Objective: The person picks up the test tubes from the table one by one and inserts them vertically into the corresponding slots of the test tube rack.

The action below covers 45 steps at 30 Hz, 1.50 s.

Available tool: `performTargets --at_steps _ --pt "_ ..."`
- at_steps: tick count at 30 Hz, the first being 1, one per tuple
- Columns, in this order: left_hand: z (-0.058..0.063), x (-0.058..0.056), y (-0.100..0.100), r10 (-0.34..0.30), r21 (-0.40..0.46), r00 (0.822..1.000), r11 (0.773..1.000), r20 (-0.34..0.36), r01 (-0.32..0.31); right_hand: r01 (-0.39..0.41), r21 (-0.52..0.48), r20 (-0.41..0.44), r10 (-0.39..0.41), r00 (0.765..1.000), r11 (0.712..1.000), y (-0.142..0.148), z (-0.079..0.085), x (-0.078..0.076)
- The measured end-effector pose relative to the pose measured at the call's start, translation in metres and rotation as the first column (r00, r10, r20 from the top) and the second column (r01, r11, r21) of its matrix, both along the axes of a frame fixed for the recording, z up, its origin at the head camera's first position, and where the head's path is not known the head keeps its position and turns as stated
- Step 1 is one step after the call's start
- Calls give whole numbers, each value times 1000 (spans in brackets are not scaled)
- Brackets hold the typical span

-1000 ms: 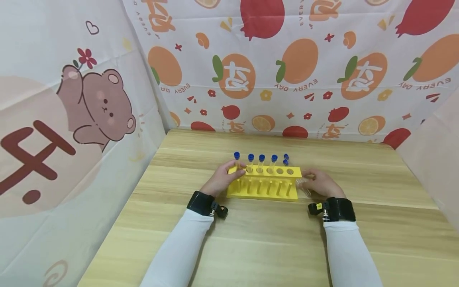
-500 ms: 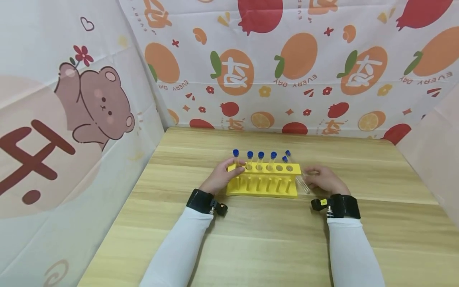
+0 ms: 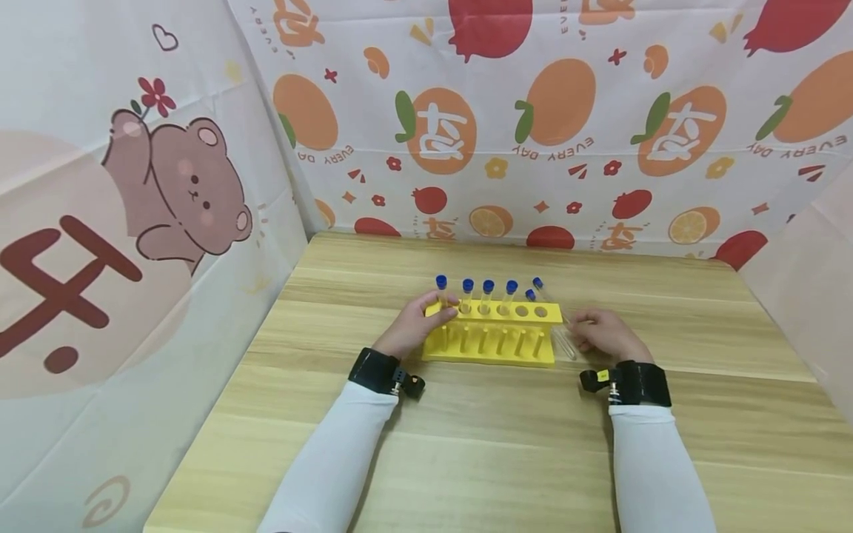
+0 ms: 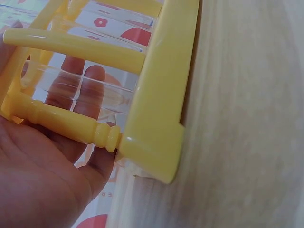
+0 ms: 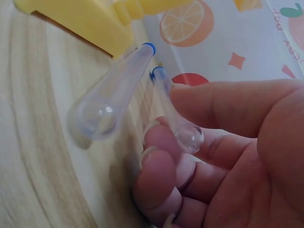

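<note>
A yellow test tube rack (image 3: 488, 354) stands on the table. Its left end is gripped by my left hand (image 3: 413, 326), and in the left wrist view fingers (image 4: 95, 78) reach behind a rack post (image 4: 71, 121). Several clear test tubes with blue caps (image 3: 511, 286) stand in the rack; the two rightmost holes hold none. Just right of the rack, my right hand (image 3: 609, 334) pinches a clear capped test tube (image 5: 169, 107) between thumb and fingers, its rounded end toward the palm. Beside it a second capped test tube (image 5: 107, 102) lies on the table.
The wooden table (image 3: 493, 444) reaches toward me in front of the rack. A printed cloth (image 3: 500, 148) hangs behind the table, and another cloth with a bear (image 3: 189, 196) hangs on the left.
My right hand has shifted slightly right, and one loose tube's cap has moved up and right, away from the other. The left hand keeps its grip on the rack.
</note>
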<state>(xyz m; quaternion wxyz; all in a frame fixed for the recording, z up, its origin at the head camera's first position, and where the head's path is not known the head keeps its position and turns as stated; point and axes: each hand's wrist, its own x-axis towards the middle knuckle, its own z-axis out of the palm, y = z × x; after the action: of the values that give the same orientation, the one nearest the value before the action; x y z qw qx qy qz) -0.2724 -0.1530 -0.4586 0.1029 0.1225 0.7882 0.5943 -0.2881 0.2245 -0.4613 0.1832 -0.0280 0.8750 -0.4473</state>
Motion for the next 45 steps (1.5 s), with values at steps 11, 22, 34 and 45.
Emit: performTargets --at_steps 11,22,34,45 --pt "0 -2 -1 1 1 1000 1000 -15 -1 35 -42 -1 -35 999 999 0 3 -3" --pt "-2 -5 1 -7 6 1000 1000 -26 8 137 -76 40 -134 990 988 2 2 -3" --pt "-1 -6 1 -13 19 1000 1000 -15 13 188 -67 32 -187 982 980 4 -3 -5" --pt "-2 -4 0 -15 15 1000 1000 -6 15 247 -209 -197 -288 937 946 11 -35 6"
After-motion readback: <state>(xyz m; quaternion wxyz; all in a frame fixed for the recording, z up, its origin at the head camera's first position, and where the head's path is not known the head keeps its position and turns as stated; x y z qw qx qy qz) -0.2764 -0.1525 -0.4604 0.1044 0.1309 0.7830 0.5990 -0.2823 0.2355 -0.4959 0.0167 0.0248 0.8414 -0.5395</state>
